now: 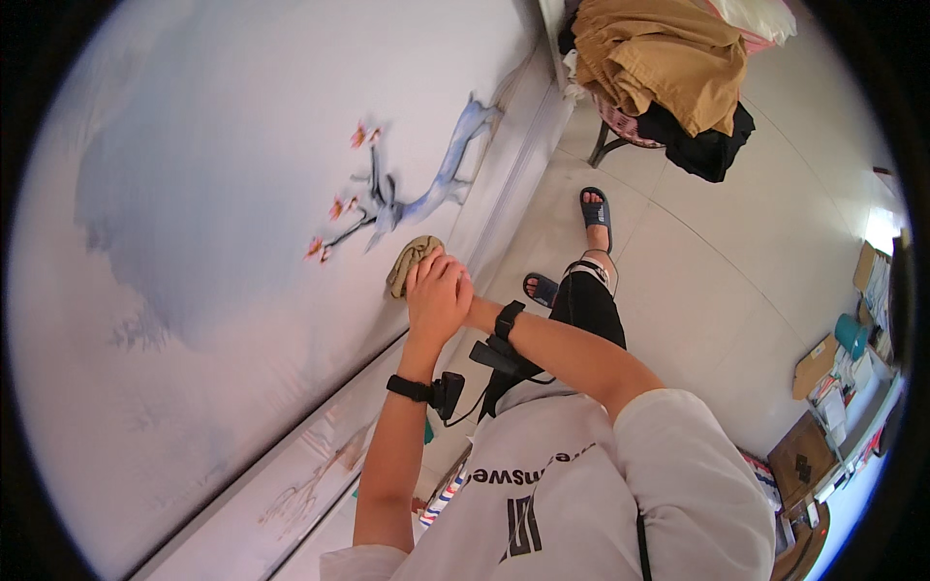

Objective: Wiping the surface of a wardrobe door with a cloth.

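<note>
A folded olive-brown cloth (413, 263) rests against a large glossy panel (290, 363) printed with a blue deer (443, 167) and pink blossoms. My left hand (437, 294) lies over my right hand and against the cloth, its fingers bent at the cloth's lower right edge. Most of my right hand (471, 294) is hidden beneath the left one, so its fingers and its hold cannot be seen. The cloth sits just below the deer's head. Each wrist wears a black strap with a small black device.
A stool (607, 145) piled with tan trousers (661, 58) and black clothing stands at the top right. A door track (508, 174) runs along the panel's edge. Tiled floor (697, 269) lies around my sandalled feet. Cardboard, papers and a teal container (850, 335) are at the far right.
</note>
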Motion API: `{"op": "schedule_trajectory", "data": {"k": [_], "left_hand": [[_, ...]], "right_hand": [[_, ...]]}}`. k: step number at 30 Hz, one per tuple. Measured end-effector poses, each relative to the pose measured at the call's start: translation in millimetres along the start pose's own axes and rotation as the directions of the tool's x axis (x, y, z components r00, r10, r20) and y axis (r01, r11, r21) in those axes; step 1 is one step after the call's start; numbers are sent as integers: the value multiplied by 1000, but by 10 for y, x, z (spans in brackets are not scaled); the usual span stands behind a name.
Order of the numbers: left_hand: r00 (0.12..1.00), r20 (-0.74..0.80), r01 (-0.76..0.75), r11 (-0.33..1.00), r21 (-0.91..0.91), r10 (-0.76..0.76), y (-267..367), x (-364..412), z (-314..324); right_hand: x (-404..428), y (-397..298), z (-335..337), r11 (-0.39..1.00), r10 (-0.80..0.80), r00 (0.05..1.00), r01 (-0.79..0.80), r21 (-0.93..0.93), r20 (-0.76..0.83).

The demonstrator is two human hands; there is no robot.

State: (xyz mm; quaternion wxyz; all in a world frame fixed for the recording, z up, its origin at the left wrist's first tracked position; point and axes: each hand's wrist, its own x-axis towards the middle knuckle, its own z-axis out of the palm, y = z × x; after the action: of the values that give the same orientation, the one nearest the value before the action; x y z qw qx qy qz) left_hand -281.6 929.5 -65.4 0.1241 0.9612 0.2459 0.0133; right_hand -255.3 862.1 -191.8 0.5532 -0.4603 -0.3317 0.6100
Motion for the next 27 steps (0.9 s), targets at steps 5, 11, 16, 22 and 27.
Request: {"op": "schedule_trajectory", "data": {"k": [5, 11, 16, 22, 27], "left_hand": [[998, 39, -39, 998, -54, 41, 191, 770, 73], [987, 94, -120, 986, -120, 131, 486, 1852, 170], [965, 85, -235, 964, -126, 247, 726, 2860, 309], [971, 33, -230, 966, -115, 235, 989, 3703, 501], [970, 40, -235, 965, -113, 240, 1029, 3787, 588]], "right_hand": [[143, -255, -681, 1000, -2, 997, 3, 4, -79], [352, -635, -1693, 1000, -1, 982, 3, 9, -190], [627, -1004, -2673, 1000, -30, 960, 31, -4, -277], [985, -1359, -3496, 997, -76, 943, 80, -3, -324], [991, -1336, -3645, 997, -50, 939, 66, 37, -340]]}}
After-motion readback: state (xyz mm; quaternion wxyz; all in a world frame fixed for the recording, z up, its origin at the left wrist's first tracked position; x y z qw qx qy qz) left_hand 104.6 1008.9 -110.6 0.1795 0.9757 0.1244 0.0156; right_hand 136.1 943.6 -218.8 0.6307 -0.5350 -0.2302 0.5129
